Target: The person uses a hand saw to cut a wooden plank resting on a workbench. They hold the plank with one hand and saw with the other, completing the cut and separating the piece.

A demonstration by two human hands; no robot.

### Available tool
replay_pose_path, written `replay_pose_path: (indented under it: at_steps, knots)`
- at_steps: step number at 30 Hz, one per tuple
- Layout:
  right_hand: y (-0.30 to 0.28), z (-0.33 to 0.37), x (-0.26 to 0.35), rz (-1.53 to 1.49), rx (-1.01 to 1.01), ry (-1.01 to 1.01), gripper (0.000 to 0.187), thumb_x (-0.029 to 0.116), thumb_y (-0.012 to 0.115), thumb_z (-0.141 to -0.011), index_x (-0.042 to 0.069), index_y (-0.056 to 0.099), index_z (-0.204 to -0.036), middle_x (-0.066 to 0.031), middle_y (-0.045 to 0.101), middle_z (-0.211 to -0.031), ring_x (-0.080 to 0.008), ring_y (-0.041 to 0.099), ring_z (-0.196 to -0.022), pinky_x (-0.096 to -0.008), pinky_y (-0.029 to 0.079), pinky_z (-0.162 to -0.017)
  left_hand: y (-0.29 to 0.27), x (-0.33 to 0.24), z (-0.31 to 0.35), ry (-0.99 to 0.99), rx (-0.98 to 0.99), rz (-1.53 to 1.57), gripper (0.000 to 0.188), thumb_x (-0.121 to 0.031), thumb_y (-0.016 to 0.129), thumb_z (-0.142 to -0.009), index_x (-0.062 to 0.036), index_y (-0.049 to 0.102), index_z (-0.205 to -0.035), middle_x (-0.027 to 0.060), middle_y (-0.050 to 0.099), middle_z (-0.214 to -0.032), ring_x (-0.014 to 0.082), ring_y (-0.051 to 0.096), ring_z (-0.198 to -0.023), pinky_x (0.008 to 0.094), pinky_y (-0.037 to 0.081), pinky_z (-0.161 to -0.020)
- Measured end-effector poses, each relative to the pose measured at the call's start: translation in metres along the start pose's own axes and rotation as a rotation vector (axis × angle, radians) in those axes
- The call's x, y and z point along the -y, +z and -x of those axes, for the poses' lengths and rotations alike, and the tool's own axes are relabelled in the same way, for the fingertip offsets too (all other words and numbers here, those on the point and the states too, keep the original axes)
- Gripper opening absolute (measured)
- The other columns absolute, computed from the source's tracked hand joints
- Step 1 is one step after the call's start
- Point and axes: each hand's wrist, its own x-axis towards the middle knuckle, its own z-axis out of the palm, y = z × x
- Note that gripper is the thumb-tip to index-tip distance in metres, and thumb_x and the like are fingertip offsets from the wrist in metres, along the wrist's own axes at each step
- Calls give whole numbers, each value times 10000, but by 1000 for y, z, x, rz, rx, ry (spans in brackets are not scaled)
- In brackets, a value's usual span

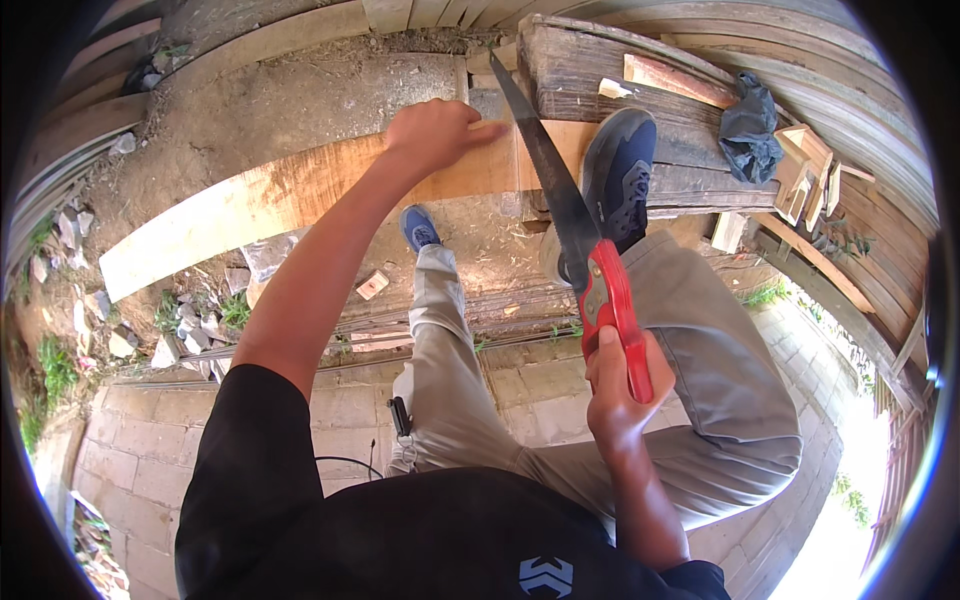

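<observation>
My right hand (625,385) is wrapped round the red handle of a hand saw (560,185). The dark blade slants up and away to the left, crossing over a long wooden plank (250,205) near its right end. Whether the teeth touch the wood cannot be made out. My left hand (430,135) grips the plank at its far edge, left of the blade, with the thumb pointing toward the saw. A thin line (516,160) runs across the plank beside the blade. My shoe (618,165) presses on the plank's right end, over a weathered timber bench (690,180).
Wood offcuts (805,175) and a dark plastic bag (750,130) lie on the bench's right side. My other shoe (420,228) stands on the ground below the plank. Loose stones (190,325) lie at left, with paving (150,440) nearer me.
</observation>
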Motion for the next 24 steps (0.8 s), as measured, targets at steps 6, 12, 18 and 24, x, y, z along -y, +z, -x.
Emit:
replay_pose_path:
  at_steps: [6, 12, 18, 24]
  knots:
    - [12, -33, 34, 82, 25, -45, 204, 66, 639, -942, 10, 602, -749, 17, 518, -563, -31, 432, -494, -240, 330, -455, 11, 3, 1, 37, -119, -8, 690, -788, 448, -865, -170, 752, -906, 110, 728, -888, 311, 704, -878, 471, 546, -759]
    - [46, -55, 29, 87, 48, -109, 184, 107, 633, -960, 2, 657, -811, 17, 552, -600, -15, 462, -505, -219, 330, -450, 2, 3, 1, 7, 23, 11, 697, -806, 440, -853, -210, 763, -1014, 105, 735, -938, 302, 702, -937, 467, 552, -793]
    - [30, -28, 31, 110, 33, -77, 173, 127, 636, -962, -29, 683, -902, 9, 579, -626, -20, 479, -531, -216, 350, -466, 11, 6, 3, -2, -64, -19, 722, -813, 424, -855, -175, 752, -934, 95, 730, -911, 288, 702, -921, 466, 542, -798]
    - [36, -21, 17, 47, 10, -52, 154, 119, 637, -966, -13, 666, -892, 18, 559, -624, -20, 465, -548, -215, 366, -487, -5, 3, 0, -11, 83, -29, 631, -747, 467, -888, -209, 756, -1044, 82, 738, -959, 276, 710, -943, 460, 563, -789]
